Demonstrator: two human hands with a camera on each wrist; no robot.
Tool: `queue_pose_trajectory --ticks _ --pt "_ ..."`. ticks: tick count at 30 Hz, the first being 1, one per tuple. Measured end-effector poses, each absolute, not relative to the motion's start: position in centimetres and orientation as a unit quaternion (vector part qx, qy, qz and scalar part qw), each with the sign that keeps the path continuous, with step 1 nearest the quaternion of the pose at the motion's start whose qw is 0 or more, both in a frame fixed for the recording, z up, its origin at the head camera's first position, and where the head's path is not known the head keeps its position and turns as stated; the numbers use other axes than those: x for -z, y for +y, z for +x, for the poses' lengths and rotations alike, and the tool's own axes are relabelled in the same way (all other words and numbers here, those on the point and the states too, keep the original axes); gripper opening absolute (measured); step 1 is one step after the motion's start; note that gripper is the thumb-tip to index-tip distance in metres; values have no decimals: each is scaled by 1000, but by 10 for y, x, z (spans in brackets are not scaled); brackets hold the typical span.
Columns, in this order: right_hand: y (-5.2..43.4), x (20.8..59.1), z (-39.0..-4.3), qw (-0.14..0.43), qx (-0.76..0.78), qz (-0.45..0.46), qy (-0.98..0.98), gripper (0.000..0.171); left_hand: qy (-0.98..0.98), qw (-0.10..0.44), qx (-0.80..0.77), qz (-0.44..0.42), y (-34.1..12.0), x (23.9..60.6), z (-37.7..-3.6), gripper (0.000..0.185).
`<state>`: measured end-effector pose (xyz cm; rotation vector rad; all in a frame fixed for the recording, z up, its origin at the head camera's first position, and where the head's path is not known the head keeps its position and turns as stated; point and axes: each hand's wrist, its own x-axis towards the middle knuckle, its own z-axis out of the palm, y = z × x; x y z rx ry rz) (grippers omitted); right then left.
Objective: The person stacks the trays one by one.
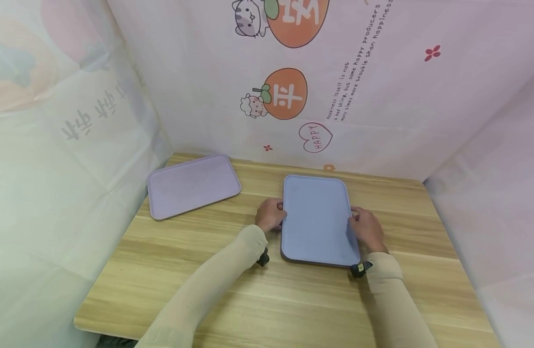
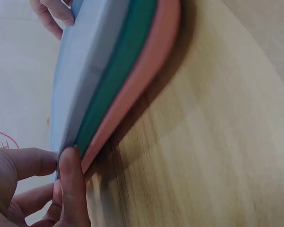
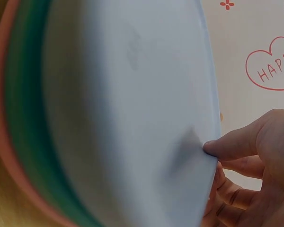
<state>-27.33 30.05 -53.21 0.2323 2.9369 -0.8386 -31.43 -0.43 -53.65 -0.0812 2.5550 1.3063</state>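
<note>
A stack of trays lies in the middle of the wooden table: a light blue tray on top, a green tray under it and a pink tray at the bottom. My left hand pinches the blue tray's left rim with thumb and fingers. My right hand holds the right rim, thumb on top and fingers underneath. The wrist views show the blue tray's edge raised a little off the green one.
A separate lilac tray lies flat at the table's back left. Printed plastic sheeting walls the table at the back and both sides. Bare wood shows in front of the stack.
</note>
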Motion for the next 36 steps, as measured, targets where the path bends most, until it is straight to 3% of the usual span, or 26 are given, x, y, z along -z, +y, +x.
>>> queue_pose_trajectory --ticks 5,21,30,36 --pt "301 532 -274 36 274 76 958 52 867 145 -475 -28 -7 538 -314 51" --pt "299 523 -272 11 274 87 958 47 823 160 -544 -30 -15 542 -309 51" --pt "284 512 -277 -8 266 57 962 43 815 162 -555 -48 -23 540 -309 41" --pt "267 508 -283 -7 267 44 963 44 819 151 -551 -55 -35 541 -309 44"
